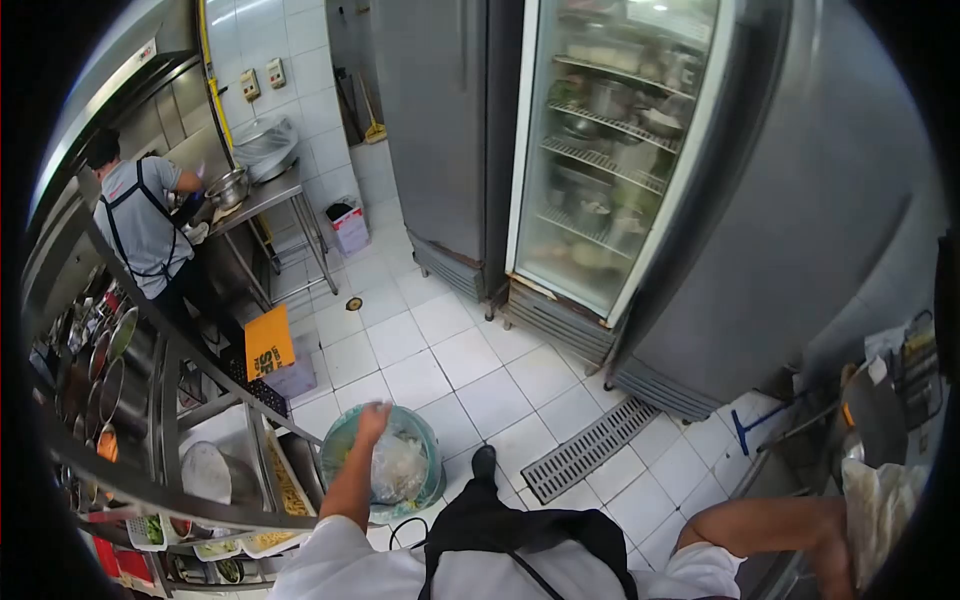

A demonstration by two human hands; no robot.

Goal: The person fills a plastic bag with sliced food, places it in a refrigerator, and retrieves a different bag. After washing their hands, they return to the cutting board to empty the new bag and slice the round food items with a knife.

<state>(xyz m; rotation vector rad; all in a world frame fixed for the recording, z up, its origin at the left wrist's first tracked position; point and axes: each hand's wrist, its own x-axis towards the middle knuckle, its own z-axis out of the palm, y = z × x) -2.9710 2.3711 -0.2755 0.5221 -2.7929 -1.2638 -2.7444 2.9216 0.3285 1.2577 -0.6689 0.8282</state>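
My left hand point(375, 418) is over the green round bin point(436, 470), its fingers drawn together. Whether anything small is between them I cannot make out. Inside the bin lies crumpled clear plastic point(398, 468). At the far right edge, my right hand point(833, 568) is bent downward against the side of a pale, wrinkled plastic bag point(882, 510). Its fingers are hidden, so I cannot see whether they grip the bag.
A metal rack point(200, 510) with food trays stands at left. A floor drain grate point(588, 448) lies ahead, before a glass-door fridge point(610, 150) and grey cabinets. An orange-flapped box point(270, 343) sits near a co-worker point(150, 220) at a steel table point(262, 203).
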